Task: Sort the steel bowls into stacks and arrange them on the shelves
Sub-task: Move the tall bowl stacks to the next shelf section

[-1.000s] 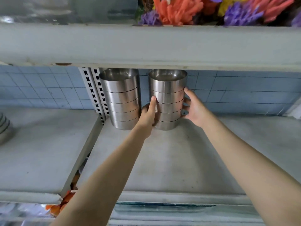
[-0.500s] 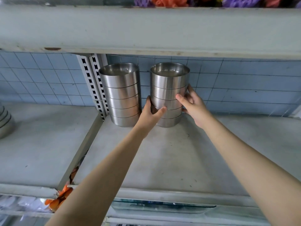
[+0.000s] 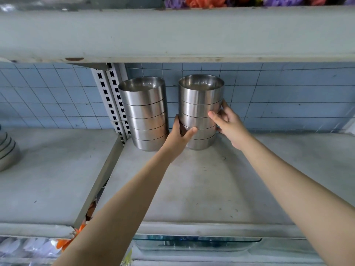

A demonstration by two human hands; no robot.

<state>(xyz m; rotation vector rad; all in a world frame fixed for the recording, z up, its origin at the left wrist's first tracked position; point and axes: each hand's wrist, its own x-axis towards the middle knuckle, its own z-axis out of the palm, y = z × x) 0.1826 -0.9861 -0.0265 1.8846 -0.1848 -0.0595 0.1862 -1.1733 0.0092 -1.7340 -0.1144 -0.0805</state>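
I have the right stack of steel bowls [image 3: 200, 112] at the back of the shelf [image 3: 192, 189], gripped from both sides: left hand [image 3: 178, 138] low with its thumb across the front, right hand [image 3: 228, 123] curled round mid-height. Just left of the grip stands a second stack [image 3: 144, 114], the slotted post [image 3: 113, 100] beyond it, and the upper shelf [image 3: 172, 35] overhead.

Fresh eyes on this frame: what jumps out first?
The left hand and right hand grip a shiny stack of round steel bowls at the back of the grey shelf, against the blue tiled wall. A matching stack stands just left of it, by the perforated upright. Orange and purple flowers peek over the top shelf.
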